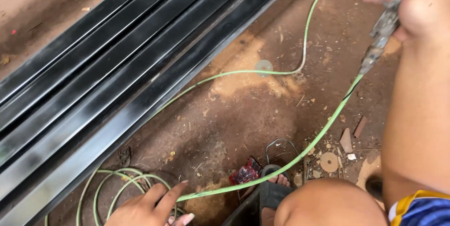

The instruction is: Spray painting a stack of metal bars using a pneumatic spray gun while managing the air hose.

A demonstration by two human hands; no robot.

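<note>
Green cable runs taut across the dirt floor, stretched between both hands, presumably so that it stays straight at the tool end. Black metal rails lie alongside on the left and border the working space. Slack cable coils rest near the lower hand. Left hand pins the cable down, fingers closed around it. Right hand grips pliers, clamped where the cable ends. A sandalled foot and a red packet sit just beneath the line.
</note>
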